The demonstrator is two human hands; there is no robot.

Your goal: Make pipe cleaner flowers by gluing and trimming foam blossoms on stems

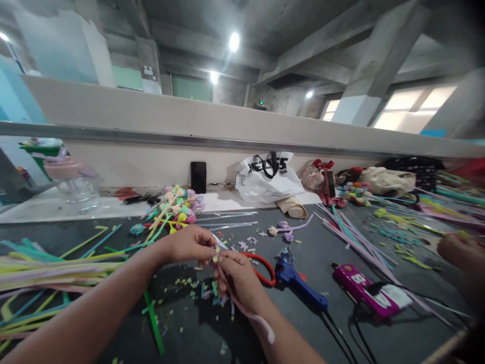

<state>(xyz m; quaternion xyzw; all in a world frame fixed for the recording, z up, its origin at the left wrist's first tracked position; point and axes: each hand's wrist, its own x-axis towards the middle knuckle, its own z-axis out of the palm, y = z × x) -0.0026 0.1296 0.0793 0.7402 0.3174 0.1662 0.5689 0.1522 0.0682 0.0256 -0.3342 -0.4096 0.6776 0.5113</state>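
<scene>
Both hands meet above the dark table. My left hand (193, 246) is closed in a pinch on a small pale yellow tuft (215, 254) at the top of a pipe cleaner. My right hand (238, 275) is wrapped round the pale pink pipe cleaner (261, 321), whose curved tail hangs over my right wrist. Scissors with red handles (271, 270) lie behind my right hand, which partly hides them. Small cut bits of pipe cleaner (212, 290) are scattered below the hands. Behind my left hand lies a bunch of fuzzy pipe-cleaner flowers (176, 202).
A blue glue gun (301, 285) and a purple corded tool (367, 290) lie at right. Loose pipe cleaners (49, 273) pile up at left. A phone (198, 177), white bag (269, 177) and clear bottle (76, 187) stand behind. Another person's hand (460, 253) works at far right.
</scene>
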